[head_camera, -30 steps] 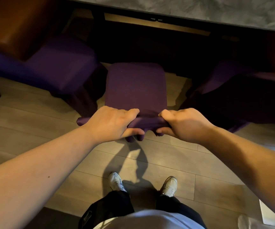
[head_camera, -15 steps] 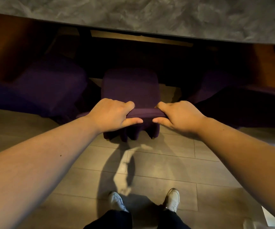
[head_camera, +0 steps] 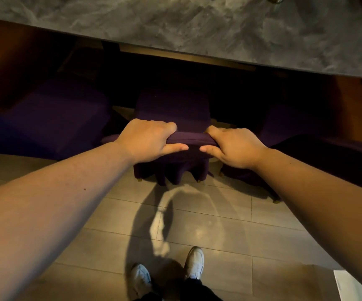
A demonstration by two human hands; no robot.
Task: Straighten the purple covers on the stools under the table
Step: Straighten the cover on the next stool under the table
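Note:
A small stool with a dark purple cover (head_camera: 173, 109) stands in the middle, half under the grey marble table (head_camera: 197, 27). Both my hands grip a bunched fold of that cover along the stool's near edge. My left hand (head_camera: 147, 140) holds the left part of the fold, my right hand (head_camera: 232, 146) the right part, thumbs pointing at each other. Below the fold the cover hangs in loose pleats down to the floor. The stool's far side lies in deep shadow.
A larger purple-covered seat (head_camera: 54, 120) stands to the left, another purple-covered seat (head_camera: 306, 148) to the right, both close to the stool. Wooden panels flank the dark space under the table. My white shoes (head_camera: 167, 272) stand on the grey tiled floor.
The stool has slid further away under the table with both hands still on the fold. The cover's lower edge now hangs down to the floor. My view has tilted up, showing more tabletop.

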